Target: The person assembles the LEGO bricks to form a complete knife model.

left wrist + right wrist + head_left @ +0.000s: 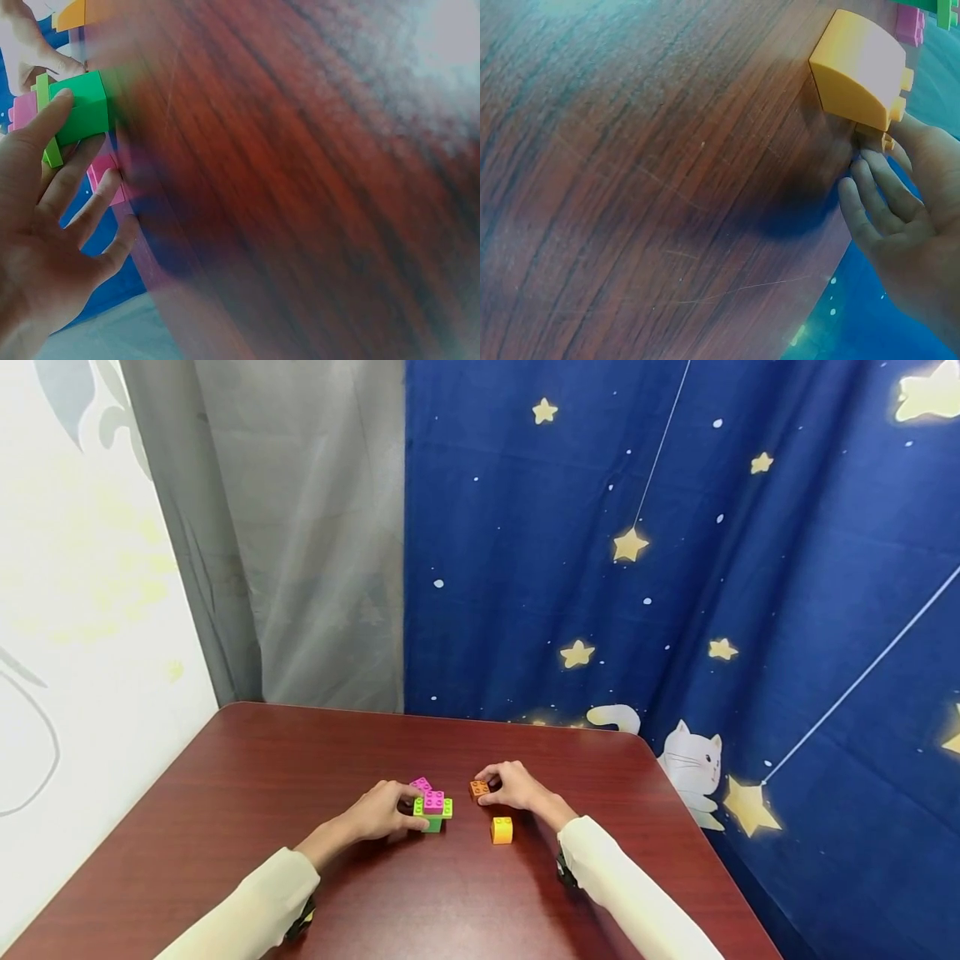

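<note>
My left hand [378,810] pinches a small stack of toy building bricks between thumb and fingers. The stack has a green brick [84,109] at the bottom, a lime brick [447,809] across it and a magenta brick [433,801] on top. Just behind it lies another magenta brick [420,783], partly hidden by the stack and fingers. To the right, my right hand [519,787] holds an orange-brown brick [478,789] by its sides, studs up. Nearer to me sits a yellow-orange brick [502,831] with a curved face, which neither hand touches.
The dark red wooden table [360,902] has rounded far corners. Behind it hang a grey curtain [315,543] and a blue curtain [510,527] with stars and a white cat. A pale patterned surface [90,610] stands along the left side.
</note>
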The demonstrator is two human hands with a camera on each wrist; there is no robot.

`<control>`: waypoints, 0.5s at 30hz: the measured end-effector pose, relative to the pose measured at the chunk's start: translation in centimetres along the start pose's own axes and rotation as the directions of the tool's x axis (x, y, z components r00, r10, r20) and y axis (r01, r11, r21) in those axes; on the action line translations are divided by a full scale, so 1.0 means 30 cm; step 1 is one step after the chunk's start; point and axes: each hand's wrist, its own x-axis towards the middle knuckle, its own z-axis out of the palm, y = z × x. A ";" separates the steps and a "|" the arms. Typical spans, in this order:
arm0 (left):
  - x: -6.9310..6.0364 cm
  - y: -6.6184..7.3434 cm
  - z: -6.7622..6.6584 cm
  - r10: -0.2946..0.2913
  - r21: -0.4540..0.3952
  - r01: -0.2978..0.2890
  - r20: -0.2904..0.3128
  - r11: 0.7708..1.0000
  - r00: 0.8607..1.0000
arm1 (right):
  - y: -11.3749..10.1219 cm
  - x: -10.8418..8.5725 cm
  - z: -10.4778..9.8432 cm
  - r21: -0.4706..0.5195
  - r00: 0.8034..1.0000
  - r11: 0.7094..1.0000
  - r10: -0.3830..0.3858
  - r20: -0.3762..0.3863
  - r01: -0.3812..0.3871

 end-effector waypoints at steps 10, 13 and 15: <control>0.004 0.001 0.000 -0.003 0.008 0.003 -0.007 1.000 1.000 | -0.018 -0.012 -0.017 0.028 0.999 0.999 -0.025 -0.029 0.025; 0.002 0.000 -0.002 -0.005 0.001 0.006 -0.011 1.000 1.000 | -0.031 -0.015 -0.028 0.049 0.999 0.998 -0.042 -0.033 0.043; 0.001 0.001 -0.004 -0.004 -0.004 0.004 -0.015 1.000 1.000 | -0.042 -0.019 -0.034 0.060 0.998 0.997 -0.051 -0.034 0.053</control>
